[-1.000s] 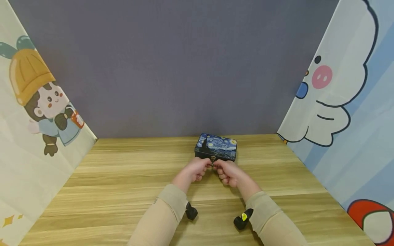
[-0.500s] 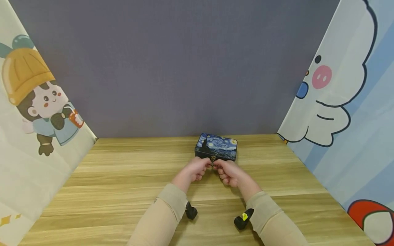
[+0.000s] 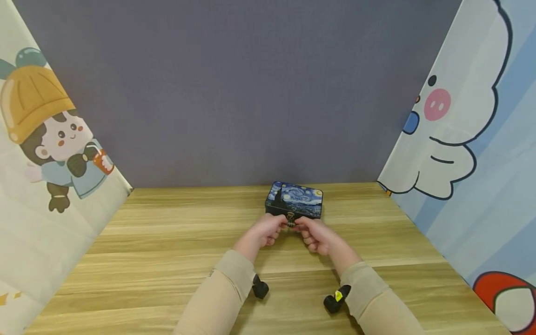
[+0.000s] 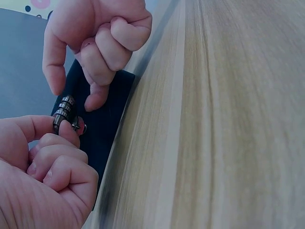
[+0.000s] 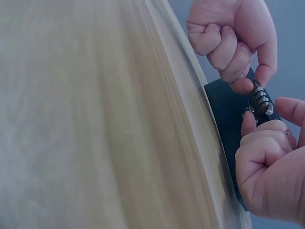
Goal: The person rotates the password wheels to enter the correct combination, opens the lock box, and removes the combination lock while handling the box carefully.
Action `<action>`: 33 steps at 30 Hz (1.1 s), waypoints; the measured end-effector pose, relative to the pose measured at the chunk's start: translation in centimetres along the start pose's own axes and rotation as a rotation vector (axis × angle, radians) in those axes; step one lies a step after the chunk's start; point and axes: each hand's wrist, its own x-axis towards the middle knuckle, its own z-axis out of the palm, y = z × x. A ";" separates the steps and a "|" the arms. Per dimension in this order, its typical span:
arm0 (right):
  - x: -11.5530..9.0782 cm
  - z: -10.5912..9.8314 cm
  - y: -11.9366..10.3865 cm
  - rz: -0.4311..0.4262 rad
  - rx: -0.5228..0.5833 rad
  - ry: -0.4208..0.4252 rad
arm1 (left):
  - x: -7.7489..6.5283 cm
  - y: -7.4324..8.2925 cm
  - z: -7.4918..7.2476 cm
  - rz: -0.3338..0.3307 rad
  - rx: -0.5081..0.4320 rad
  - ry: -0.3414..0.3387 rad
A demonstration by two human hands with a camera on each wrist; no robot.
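Note:
A small combination padlock (image 4: 65, 108) with number dials hangs at the front clasp (image 3: 290, 216) of a dark box (image 3: 298, 199), whose lid bears a swirling blue night-sky painting. My left hand (image 3: 267, 230) pinches one end of the padlock between thumb and index finger, its other fingers curled. At the opposite end, my right hand (image 5: 271, 164) has thumb and index finger spread apart, with a gap between them and the padlock (image 5: 261, 98). The right hand's remaining fingers are curled in. Parts of the box front are hidden behind both hands.
The box stands on a wood-grain table (image 3: 176, 242), close to a grey back panel (image 3: 251, 93). Cartoon-printed sheets (image 3: 452, 158) flank the table on both sides. A black wrist device (image 3: 260, 288) sits under each beige sleeve.
My right hand has let go of the padlock and shifted slightly to the right, its thumb and index finger parting. The left hand and the box have stayed in place.

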 end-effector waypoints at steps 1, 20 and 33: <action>0.0 -0.1 0.0 0.000 -0.001 0.000 | 0.0 0.0 0.0 -0.003 -0.001 0.000; 0.0 0.8 0.1 -0.041 0.036 -0.001 | -0.2 0.1 0.0 -0.008 -0.001 0.000; 0.3 1.3 0.4 -0.058 0.063 0.013 | -0.4 0.1 0.1 -0.008 0.002 0.011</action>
